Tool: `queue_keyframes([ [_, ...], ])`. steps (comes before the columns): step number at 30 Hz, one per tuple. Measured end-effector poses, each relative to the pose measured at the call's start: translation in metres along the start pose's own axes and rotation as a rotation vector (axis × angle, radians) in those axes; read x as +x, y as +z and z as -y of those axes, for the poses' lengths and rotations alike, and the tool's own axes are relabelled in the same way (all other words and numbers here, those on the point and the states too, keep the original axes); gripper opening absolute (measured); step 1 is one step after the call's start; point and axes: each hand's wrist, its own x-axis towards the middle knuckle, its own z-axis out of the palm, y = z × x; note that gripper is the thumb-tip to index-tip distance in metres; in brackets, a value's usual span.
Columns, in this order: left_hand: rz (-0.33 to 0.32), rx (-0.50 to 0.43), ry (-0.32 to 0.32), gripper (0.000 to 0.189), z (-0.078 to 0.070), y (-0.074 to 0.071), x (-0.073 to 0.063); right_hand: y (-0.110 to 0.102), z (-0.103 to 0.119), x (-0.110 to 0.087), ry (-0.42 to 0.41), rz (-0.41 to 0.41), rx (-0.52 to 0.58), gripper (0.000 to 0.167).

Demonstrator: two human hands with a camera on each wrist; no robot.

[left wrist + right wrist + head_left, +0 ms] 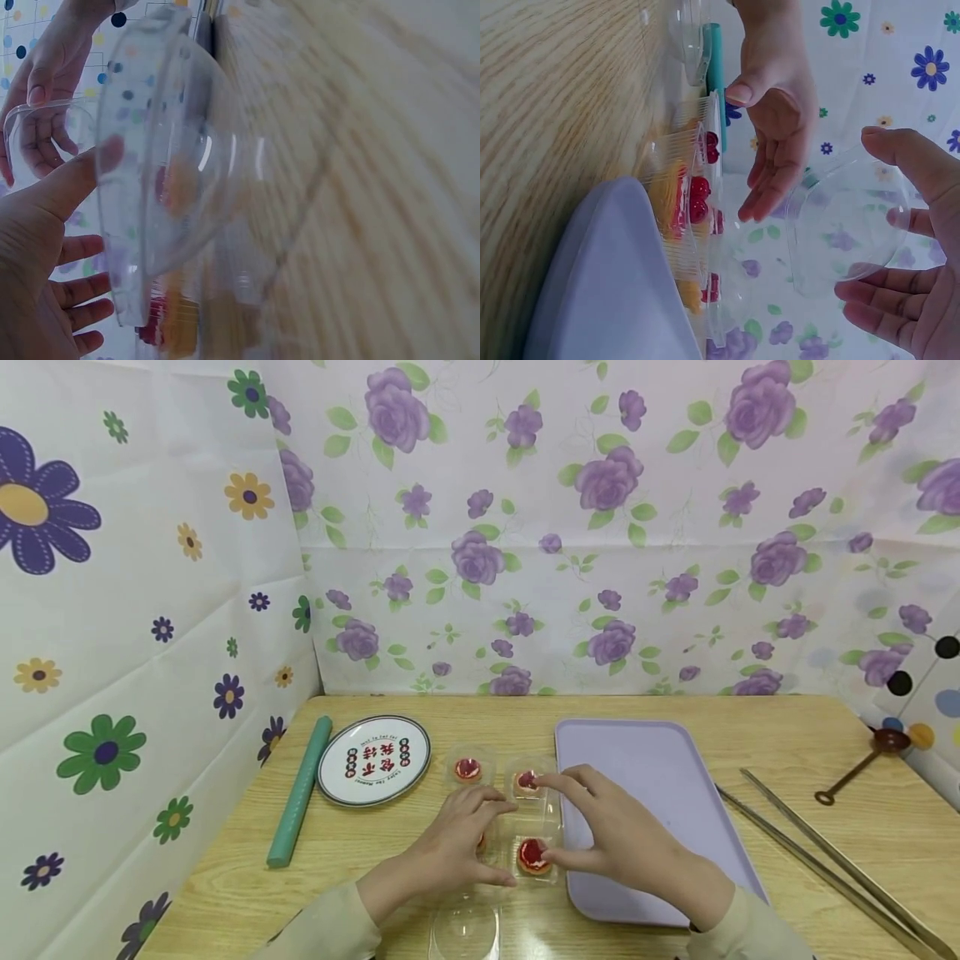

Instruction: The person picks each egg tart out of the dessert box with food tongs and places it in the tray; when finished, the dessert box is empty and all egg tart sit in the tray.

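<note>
A clear plastic domed lid (847,225) is held by its edges between the thumb and fingers of my right hand (626,839), above the small tarts. Those red-topped tarts (533,855) sit in clear plastic cups close together in the middle of the table. My left hand (453,839) is spread over the left side of the group, holding nothing, and partly covers one tart (481,841). Beside it, near the front edge, another clear domed lid (465,931) rests on the table; it looms large in the left wrist view.
Right of the tarts lies a lilac tray (645,768). A round white plate (374,760) with printed lettering and a green roller-like stick (300,793) are at the left. Long metal tongs (832,860) and a small brown ladle (862,766) lie at the right.
</note>
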Motion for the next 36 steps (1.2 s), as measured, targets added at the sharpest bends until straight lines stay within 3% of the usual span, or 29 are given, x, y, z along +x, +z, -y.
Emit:
queue_keyframes([
  [6,-0.066,-0.020,0.052,0.088,-0.005,-0.006,0.000,-0.006,-0.003,-0.005,-0.006,-0.022,0.023,0.076],
  [14,-0.165,-0.071,0.133,0.096,-0.015,-0.012,-0.002,-0.009,-0.003,-0.014,-0.042,-0.125,0.086,0.076],
  [21,-0.242,-0.030,0.233,0.107,-0.026,-0.014,-0.007,-0.005,-0.002,-0.021,-0.050,-0.173,0.213,0.083],
  [28,-0.275,0.000,0.280,0.105,-0.031,-0.009,-0.011,0.003,0.002,-0.029,-0.090,-0.170,0.385,0.081],
  [36,-0.266,-0.064,0.271,0.092,-0.035,-0.004,-0.017,0.013,0.002,-0.037,-0.118,-0.190,0.464,0.077],
])
